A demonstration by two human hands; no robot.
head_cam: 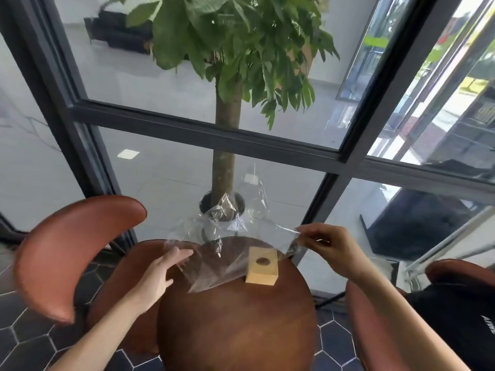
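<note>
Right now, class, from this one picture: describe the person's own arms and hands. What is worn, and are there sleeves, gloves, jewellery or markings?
Both are bare. The left hand and right hand wear no gloves, and no ring, watch or bracelet shows. The left forearm and right forearm are uncovered to the frame's edge: no sleeve or marking visible.

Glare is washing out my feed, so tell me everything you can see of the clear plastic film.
The clear plastic film is thin, transparent, glossy and crinkled. Its near edge lies on the round table; the rest is lifted, bunched toward the far side. The right hand pinches its right corner. It runs beside the wooden block, seemingly touching it. The left hand, fingers straight, reaches its left edge; contact unclear.
</note>
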